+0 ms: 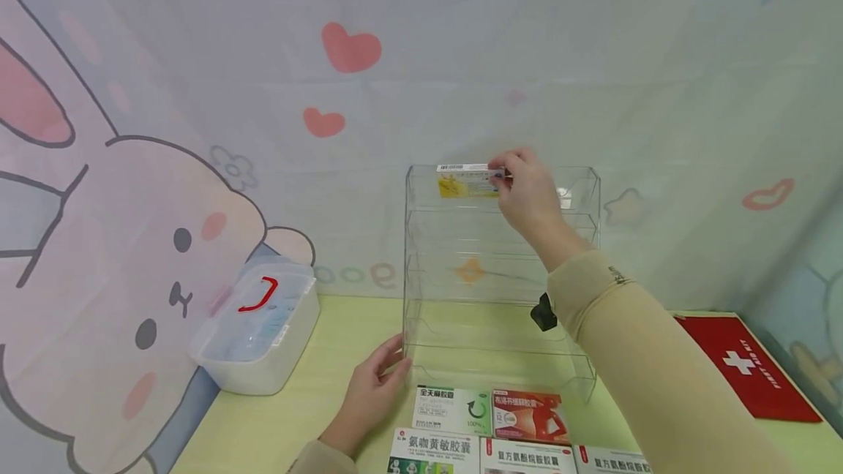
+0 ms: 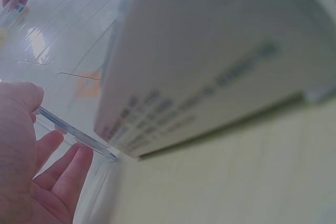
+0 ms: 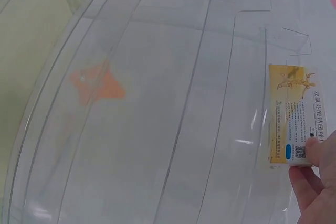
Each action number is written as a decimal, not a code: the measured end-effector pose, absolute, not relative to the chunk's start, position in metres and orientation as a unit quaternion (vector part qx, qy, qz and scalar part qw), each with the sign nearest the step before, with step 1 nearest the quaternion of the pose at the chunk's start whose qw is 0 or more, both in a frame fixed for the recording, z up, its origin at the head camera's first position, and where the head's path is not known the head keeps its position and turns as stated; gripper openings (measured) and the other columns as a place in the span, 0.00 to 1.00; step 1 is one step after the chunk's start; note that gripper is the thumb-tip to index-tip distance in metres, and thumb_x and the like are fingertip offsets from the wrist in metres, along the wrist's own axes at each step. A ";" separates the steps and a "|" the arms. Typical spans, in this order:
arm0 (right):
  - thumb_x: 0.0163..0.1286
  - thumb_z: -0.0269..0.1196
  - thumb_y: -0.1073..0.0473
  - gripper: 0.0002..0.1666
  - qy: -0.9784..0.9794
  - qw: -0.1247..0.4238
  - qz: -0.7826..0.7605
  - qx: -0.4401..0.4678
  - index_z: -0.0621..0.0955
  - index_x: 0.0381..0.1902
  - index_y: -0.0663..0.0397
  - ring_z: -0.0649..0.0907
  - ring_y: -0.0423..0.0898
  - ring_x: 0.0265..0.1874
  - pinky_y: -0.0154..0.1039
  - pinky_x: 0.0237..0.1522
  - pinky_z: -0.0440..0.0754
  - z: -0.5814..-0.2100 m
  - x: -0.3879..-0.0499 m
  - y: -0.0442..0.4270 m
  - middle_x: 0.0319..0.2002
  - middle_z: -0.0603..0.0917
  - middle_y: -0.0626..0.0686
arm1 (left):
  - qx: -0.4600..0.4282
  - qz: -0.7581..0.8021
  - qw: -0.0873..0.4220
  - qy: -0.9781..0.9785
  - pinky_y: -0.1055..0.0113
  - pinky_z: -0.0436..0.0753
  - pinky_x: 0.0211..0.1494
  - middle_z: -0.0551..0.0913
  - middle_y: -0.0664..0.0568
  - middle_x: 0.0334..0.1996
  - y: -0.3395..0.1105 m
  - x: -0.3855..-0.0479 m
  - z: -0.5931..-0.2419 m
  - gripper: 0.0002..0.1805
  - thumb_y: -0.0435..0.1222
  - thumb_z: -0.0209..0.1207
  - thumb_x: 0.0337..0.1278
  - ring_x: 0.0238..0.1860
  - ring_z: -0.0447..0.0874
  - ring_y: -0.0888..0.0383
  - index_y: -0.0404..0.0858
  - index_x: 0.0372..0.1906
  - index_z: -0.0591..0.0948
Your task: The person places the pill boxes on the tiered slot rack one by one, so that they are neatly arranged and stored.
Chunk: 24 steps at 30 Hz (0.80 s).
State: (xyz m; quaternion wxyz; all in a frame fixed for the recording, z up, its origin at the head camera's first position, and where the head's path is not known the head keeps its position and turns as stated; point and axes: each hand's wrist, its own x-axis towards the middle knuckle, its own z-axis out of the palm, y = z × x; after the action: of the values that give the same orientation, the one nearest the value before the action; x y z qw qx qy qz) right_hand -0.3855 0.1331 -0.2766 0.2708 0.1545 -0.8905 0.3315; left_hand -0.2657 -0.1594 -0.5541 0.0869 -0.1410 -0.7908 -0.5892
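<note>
A clear acrylic tiered rack [image 1: 421, 240] stands upright on the table. Up at its top tier, my right hand [image 1: 530, 192] pinches one end of a yellow-and-white medicine box [image 1: 461, 183]. The right wrist view shows thumb and fingers on the end of that box [image 3: 294, 114], near its QR code. Low on the rack's left side, my left hand [image 1: 375, 386] grips the side panel's edge. In the left wrist view the thumb is on one side of the panel [image 2: 79, 135] and fingers are on the other.
Several medicine boxes, among them a green-and-white one [image 1: 451, 409] and a red one [image 1: 530, 415], lie before the rack. A lidded white plastic bin [image 1: 263, 371] stands left; a red first aid kit [image 1: 751, 368] lies right. A patterned cloth [image 1: 527, 35] hangs behind.
</note>
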 end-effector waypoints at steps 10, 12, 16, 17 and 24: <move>0.83 0.64 0.65 0.13 -0.889 0.255 0.348 0.155 0.85 0.61 0.59 0.86 0.57 0.58 0.51 0.62 0.91 -0.285 -0.387 0.123 0.63 0.80 0.59 | -0.132 -0.604 0.083 -0.781 0.79 0.86 0.65 0.80 0.36 0.75 -0.157 -0.263 -0.551 0.29 0.35 0.66 0.78 0.71 0.86 0.36 0.36 0.78 0.77; 0.83 0.64 0.65 0.14 -0.888 0.250 0.353 0.153 0.85 0.62 0.59 0.86 0.57 0.59 0.51 0.63 0.91 -0.284 -0.386 0.120 0.63 0.80 0.59 | -0.130 -0.606 0.081 -0.780 0.80 0.86 0.64 0.80 0.36 0.75 -0.156 -0.263 -0.552 0.29 0.35 0.66 0.78 0.71 0.86 0.36 0.36 0.78 0.77; 0.82 0.63 0.66 0.15 -0.888 0.242 0.361 0.149 0.85 0.63 0.58 0.86 0.57 0.61 0.51 0.63 0.92 -0.284 -0.387 0.116 0.66 0.81 0.58 | -0.128 -0.605 0.081 -0.782 0.80 0.86 0.64 0.80 0.37 0.76 -0.157 -0.263 -0.553 0.29 0.36 0.66 0.78 0.71 0.85 0.36 0.37 0.78 0.77; 0.82 0.63 0.67 0.15 -0.888 0.240 0.363 0.148 0.85 0.63 0.58 0.86 0.57 0.61 0.51 0.63 0.92 -0.284 -0.387 0.115 0.66 0.81 0.58 | -0.128 -0.604 0.081 -0.782 0.80 0.86 0.64 0.80 0.37 0.76 -0.157 -0.264 -0.553 0.29 0.36 0.66 0.79 0.71 0.85 0.36 0.37 0.78 0.77; 0.83 0.61 0.68 0.20 -0.884 0.239 0.375 0.145 0.84 0.68 0.57 0.87 0.56 0.63 0.50 0.64 0.93 -0.287 -0.391 0.111 0.69 0.80 0.57 | -0.128 -0.601 0.086 -0.784 0.78 0.87 0.65 0.81 0.39 0.75 -0.158 -0.265 -0.554 0.28 0.37 0.66 0.78 0.70 0.86 0.38 0.39 0.78 0.77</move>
State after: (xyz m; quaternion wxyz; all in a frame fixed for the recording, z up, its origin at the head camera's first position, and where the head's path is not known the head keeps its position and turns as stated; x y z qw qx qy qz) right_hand -0.3910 0.1111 -0.2874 0.2391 0.1449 -0.8838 0.3752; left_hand -0.2647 -0.1583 -0.5540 0.0861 -0.1281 -0.7845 -0.6006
